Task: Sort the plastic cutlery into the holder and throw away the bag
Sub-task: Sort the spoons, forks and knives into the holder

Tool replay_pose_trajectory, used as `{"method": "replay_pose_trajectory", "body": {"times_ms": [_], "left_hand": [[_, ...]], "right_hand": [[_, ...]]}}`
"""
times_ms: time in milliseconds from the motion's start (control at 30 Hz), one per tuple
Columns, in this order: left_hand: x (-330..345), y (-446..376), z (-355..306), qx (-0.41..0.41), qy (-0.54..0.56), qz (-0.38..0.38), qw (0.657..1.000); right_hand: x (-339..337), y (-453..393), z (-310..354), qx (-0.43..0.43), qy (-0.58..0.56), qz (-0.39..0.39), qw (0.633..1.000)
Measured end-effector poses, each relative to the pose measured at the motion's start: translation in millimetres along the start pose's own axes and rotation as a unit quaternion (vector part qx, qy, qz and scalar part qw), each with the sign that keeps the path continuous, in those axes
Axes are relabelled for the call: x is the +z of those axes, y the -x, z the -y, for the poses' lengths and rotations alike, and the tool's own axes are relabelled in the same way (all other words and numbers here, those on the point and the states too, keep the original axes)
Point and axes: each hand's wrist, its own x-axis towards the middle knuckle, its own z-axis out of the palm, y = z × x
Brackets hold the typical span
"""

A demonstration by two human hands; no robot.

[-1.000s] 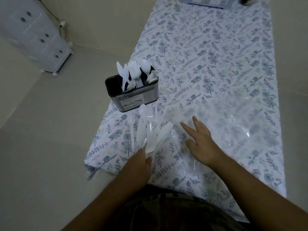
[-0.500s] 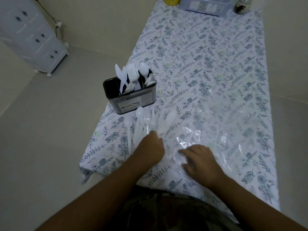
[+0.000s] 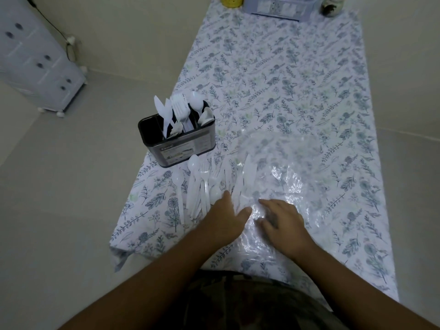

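Observation:
A dark metal cutlery holder (image 3: 177,145) stands near the table's left edge, with white plastic knives, forks and spoons (image 3: 181,113) upright in its compartments. In front of it lies a loose row of white cutlery (image 3: 202,184) on the floral tablecloth. A clear plastic bag (image 3: 285,167) is spread to the right, and white pieces (image 3: 247,177) lie at its left edge. My left hand (image 3: 226,217) touches the near ends of the loose cutlery, thumb out. My right hand (image 3: 281,220) rests on the bag with fingers bent.
The table's left edge and front corner (image 3: 114,246) are close to the cutlery. At the far end stand a yellow container (image 3: 232,1), a pale box (image 3: 276,7) and a jar (image 3: 332,5). A white drawer cabinet (image 3: 35,63) stands on the floor at left.
My left hand let go of the bunch of cutlery and now lies over the handles on the cloth. My right hand pulled back toward me on the bag, fingers bending.

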Motion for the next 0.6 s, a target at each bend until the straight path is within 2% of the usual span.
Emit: {"method": "replay_pose_trajectory", "body": {"times_ms": [167, 333, 467, 533, 600], "left_hand": [[-6.9, 9.9, 13.7, 0.058, 0.005, -0.046, 0.997], [-26.1, 13.3, 36.7, 0.066, -0.016, -0.110, 0.992], [-35.2, 18.8, 60.7, 0.031, -0.030, -0.144, 0.989], [-38.3, 21.2, 70.1, 0.008, -0.019, -0.151, 0.988], [-41.5, 22.7, 76.7, -0.007, -0.008, -0.155, 0.988]], "right_hand": [[-0.3, -8.0, 7.1, 0.010, -0.033, -0.033, 0.999], [1.2, -13.9, 26.5, -0.056, 0.043, -0.014, 0.997], [8.1, -17.6, 36.2, -0.079, 0.093, 0.014, 0.992], [10.3, -22.6, 34.7, -0.062, 0.105, 0.017, 0.992], [10.1, -31.7, 29.2, -0.001, 0.055, 0.009, 0.998]]}}
